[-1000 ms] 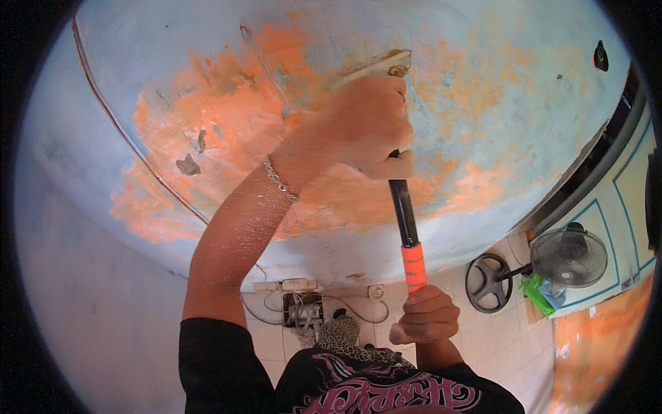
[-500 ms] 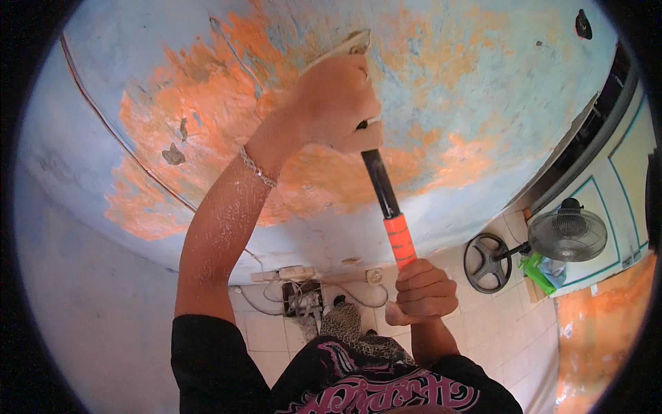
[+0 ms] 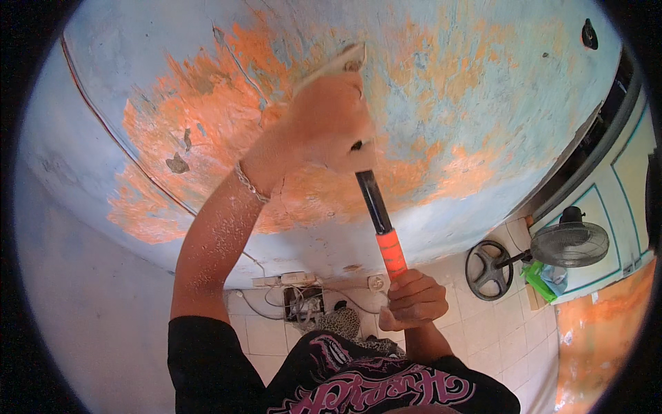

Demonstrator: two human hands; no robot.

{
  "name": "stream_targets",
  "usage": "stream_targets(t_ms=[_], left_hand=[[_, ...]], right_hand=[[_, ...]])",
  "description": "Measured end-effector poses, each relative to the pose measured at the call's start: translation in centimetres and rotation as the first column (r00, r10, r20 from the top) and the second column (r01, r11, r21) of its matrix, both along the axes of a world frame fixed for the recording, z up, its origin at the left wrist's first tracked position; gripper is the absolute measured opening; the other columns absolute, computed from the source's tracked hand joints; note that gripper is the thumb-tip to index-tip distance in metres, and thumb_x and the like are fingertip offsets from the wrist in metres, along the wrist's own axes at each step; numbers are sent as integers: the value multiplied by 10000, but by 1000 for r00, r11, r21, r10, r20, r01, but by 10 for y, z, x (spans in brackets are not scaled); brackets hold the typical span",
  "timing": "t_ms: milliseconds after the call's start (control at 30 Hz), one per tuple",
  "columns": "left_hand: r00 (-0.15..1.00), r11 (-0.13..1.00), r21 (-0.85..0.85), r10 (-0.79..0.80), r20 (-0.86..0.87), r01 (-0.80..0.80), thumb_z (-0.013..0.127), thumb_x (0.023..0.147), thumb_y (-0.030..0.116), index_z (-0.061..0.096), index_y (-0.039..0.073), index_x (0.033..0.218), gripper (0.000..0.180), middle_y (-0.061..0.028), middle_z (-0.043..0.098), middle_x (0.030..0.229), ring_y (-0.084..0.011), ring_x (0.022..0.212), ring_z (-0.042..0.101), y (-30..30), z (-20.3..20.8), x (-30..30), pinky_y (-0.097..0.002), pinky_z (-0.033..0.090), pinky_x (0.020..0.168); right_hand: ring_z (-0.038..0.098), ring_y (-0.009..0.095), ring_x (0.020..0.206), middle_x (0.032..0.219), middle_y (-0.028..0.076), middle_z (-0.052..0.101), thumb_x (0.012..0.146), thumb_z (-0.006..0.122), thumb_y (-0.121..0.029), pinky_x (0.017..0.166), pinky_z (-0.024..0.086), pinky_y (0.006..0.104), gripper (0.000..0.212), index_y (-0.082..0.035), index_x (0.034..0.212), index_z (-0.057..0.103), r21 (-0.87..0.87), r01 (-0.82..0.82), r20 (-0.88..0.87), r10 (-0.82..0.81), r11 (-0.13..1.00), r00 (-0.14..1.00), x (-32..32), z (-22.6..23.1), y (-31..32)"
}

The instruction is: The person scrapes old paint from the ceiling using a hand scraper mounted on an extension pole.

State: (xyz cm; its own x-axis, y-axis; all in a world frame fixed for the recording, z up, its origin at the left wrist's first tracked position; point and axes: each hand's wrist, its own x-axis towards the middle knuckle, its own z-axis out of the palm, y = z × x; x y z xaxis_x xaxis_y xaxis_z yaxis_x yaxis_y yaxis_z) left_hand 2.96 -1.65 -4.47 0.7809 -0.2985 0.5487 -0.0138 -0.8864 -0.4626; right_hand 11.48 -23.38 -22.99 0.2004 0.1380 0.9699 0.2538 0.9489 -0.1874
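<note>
A long-handled scraper (image 3: 373,201) with a black shaft and an orange grip stretches from low in front of my chest up to the wall (image 3: 476,103). My left hand (image 3: 334,123) is closed around the upper shaft, just below the pale, wide head. Lower down, my right hand (image 3: 414,301) wraps around the orange grip. The head appears to lie against the wall, where worn blue paint borders a large patch of orange (image 3: 207,117). My left hand hides the joint between head and shaft.
A pedestal fan (image 3: 569,244) with a round black base lies on its side on the tiled floor at right, beside a green bag (image 3: 538,279). Cables and a power strip (image 3: 296,279) sit at the wall's foot. A thin cable (image 3: 124,145) runs along the wall at left.
Both hands and the scraper have shifted down and slightly left. The head has slid a short way down the wall, with both hands keeping their hold.
</note>
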Motion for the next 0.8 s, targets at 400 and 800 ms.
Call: stream_targets(t_ms=[400, 800], left_hand=[[1000, 1000, 14, -10, -18, 10, 582, 520, 335, 523, 86, 402, 282, -96, 489, 440, -274, 525, 471, -5, -5, -12, -372, 406, 492], [998, 999, 54, -6, 60, 3, 575, 549, 315, 532, 54, 418, 295, -102, 468, 435, -298, 553, 483, -3, 2, 0, -397, 409, 486]], right_hand=[[603, 190, 497, 524, 37, 583, 583, 781, 10, 578, 516, 323, 252, -80, 531, 551, -64, -25, 14, 26, 998, 1000, -16, -6, -12], [519, 140, 459, 470, 15, 534, 625, 695, 7, 619, 481, 264, 260, -98, 481, 506, -198, 255, 41, -252, 946, 967, -14, -11, -21]])
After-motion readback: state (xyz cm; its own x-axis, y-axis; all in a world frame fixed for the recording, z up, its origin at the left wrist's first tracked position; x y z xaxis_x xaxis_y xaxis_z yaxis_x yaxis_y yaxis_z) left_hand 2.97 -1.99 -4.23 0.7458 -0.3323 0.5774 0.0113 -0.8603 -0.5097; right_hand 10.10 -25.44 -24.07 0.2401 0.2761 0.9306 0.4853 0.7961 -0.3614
